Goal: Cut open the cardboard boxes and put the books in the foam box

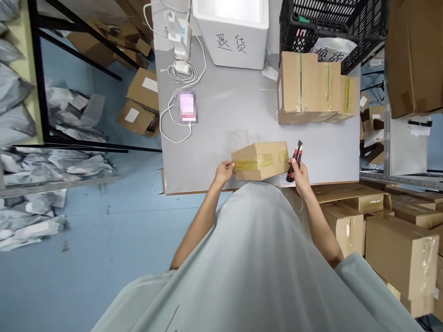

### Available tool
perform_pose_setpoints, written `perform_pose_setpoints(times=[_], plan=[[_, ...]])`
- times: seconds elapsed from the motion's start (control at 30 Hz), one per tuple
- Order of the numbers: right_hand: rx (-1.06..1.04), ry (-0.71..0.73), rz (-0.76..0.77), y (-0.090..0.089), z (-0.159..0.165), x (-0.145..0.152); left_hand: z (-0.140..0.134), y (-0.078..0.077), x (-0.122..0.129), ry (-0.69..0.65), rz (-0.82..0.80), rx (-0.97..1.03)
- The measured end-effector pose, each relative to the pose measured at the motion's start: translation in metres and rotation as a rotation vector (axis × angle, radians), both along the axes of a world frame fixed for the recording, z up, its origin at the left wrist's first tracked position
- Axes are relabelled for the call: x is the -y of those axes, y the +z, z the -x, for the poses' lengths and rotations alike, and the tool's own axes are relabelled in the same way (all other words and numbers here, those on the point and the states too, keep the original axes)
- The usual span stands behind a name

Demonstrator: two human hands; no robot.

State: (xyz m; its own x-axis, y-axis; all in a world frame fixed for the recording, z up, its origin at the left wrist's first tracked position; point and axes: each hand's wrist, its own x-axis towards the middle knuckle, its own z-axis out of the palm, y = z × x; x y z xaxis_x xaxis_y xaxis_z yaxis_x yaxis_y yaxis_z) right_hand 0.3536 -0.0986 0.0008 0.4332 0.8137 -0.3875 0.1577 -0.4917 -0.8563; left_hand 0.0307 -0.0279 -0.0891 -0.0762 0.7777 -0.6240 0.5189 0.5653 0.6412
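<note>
A small cardboard box (273, 154), sealed with yellowish tape, sits at the front edge of the grey table (224, 115), close to my body. My left hand (224, 173) pinches the box's left end with its fingertips. At the box's right end, my right hand (300, 175) is closed around a red and black box cutter (294, 162), which points away from me. The right fingers are next to the box's side; whether they touch it I cannot tell.
Taped cardboard boxes (301, 87) stand at the table's back right, before a black plastic crate (332, 27). A white bin (231, 41) is at the back. A charging phone (187, 106) and cables (183, 69) lie left. More boxes (398, 253) are stacked below right.
</note>
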Motion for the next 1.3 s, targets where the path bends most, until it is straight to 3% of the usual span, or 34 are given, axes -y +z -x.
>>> perform_pose_setpoints(times=[0.13, 0.23, 0.3, 0.43, 0.53, 0.6, 0.8, 0.93, 1.1, 1.3], plan=[[0.272, 0.152, -0.125, 0.025, 0.008, 0.001, -0.032, -0.017, -0.007, -0.057, 0.057, 0.133], [0.417, 0.239, -0.156, 0.029, 0.026, 0.001, -0.029, -0.010, -0.012, -0.064, 0.048, 0.155], [0.462, 0.283, -0.145, 0.029, 0.041, 0.002, -0.014, 0.007, -0.014, -0.030, -0.051, 0.204], [0.518, 0.331, -0.114, 0.028, 0.066, 0.003, 0.016, 0.063, -0.019, 0.009, -0.305, 0.373], [0.566, 0.328, -0.092, 0.030, 0.074, 0.002, 0.025, 0.097, -0.027, -0.078, -0.291, 0.326], [0.598, 0.339, -0.083, 0.036, 0.077, 0.002, 0.024, 0.107, -0.034, -0.120, -0.255, 0.290], [0.741, 0.339, 0.015, 0.078, 0.098, 0.007, 0.025, 0.106, -0.043, -0.166, -0.209, 0.355], [0.577, 0.524, 0.124, 0.103, 0.138, 0.010, 0.030, 0.099, -0.048, -0.207, -0.213, 0.411], [0.558, 0.644, 0.261, 0.107, 0.177, 0.008, 0.029, 0.091, -0.052, -0.236, -0.225, 0.375], [0.649, 0.603, 0.344, 0.107, 0.191, 0.012, 0.028, 0.094, -0.051, -0.264, -0.226, 0.349]])
